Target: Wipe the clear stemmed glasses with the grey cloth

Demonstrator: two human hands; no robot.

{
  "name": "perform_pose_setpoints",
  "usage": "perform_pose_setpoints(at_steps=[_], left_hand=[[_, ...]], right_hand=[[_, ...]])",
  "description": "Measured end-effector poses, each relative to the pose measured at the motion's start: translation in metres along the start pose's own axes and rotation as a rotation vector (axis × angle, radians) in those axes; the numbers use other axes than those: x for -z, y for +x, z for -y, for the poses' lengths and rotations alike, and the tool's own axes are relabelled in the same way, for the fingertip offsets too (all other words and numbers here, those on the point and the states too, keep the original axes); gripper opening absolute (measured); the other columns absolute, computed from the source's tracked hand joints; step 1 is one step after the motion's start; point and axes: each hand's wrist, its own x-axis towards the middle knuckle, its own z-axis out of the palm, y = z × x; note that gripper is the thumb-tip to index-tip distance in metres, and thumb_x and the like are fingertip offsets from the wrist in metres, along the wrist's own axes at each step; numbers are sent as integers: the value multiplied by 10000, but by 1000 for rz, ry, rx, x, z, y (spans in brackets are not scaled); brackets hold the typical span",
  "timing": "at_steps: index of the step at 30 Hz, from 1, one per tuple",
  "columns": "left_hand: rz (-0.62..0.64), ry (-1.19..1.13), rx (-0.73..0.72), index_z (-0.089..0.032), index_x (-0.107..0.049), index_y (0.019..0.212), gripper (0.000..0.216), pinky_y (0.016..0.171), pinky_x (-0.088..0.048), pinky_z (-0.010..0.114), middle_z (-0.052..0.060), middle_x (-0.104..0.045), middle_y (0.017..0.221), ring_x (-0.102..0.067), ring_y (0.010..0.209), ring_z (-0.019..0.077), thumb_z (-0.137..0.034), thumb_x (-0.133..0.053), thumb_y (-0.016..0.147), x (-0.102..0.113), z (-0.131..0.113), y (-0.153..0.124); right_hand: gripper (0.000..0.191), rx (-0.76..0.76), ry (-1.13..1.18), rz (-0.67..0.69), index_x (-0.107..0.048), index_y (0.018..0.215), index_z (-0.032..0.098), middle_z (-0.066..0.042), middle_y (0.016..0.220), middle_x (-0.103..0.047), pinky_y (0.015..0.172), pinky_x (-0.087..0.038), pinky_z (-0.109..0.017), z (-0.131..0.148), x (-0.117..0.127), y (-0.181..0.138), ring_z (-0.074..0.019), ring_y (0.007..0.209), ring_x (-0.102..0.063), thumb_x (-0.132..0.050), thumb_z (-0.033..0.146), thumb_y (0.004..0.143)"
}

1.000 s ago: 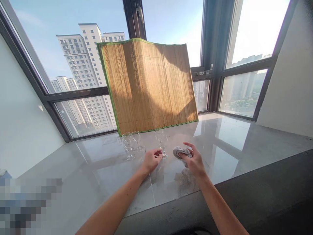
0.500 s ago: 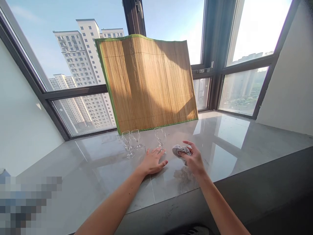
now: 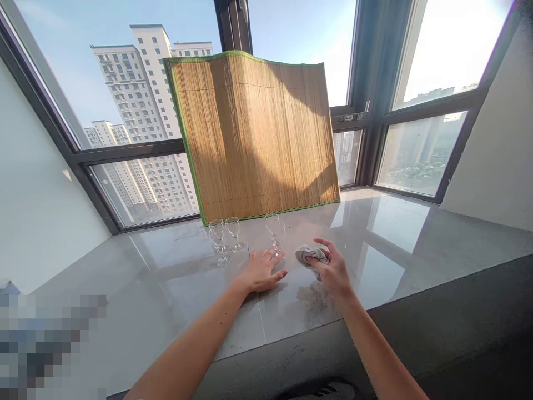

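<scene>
My left hand (image 3: 262,271) is spread flat, palm down, over the glossy grey sill (image 3: 175,328), with nothing in it. Just beyond its fingertips stand clear stemmed glasses (image 3: 272,226), overlapping in view; the fingers partly cover their bases. More stemmed glasses (image 3: 217,236) are upright to the left of that hand, one (image 3: 234,228) slightly behind the others. A crumpled light grey cloth (image 3: 308,254) is pinched between the thumb and fingers of my right hand (image 3: 331,269), with the index finger raised off it. Whether the cloth touches the sill, I cannot tell.
Behind the glasses a bamboo mat (image 3: 258,139) with green edging leans against the dark window frame (image 3: 370,133). The sill's front edge drops away near my forearms. White walls (image 3: 491,172) close in both sides. A shoe (image 3: 333,390) shows below.
The camera's view has shifted slightly. Both hands keep nearly the same pose, and the cloth stays in my right hand. The glasses stand where they were.
</scene>
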Motion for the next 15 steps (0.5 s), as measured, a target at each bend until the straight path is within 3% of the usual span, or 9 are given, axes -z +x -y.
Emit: perform_pose_setpoints(at_steps=[6,15], left_hand=[[-88,-21,38,-308,-519,1343,466,1145,-88,565,76,-505,1387,-413,1297,268,-491,-409,928,6,-2,-1],[-17,24,13,-312,-410,1424,534,1134,-61,592,84,-393,1492,-304,1380,282,-490,-395,920,-1,2,1]], right_hand=[[581,3,5,-14,-553,1168,200,12,740,-599,525,-412,-250,-1,0,0,-130,592,-510,-756,413,668],[551,16,24,0,-559,1170,207,21,727,-601,537,-418,-255,-4,0,1,-128,588,-512,-755,380,684]])
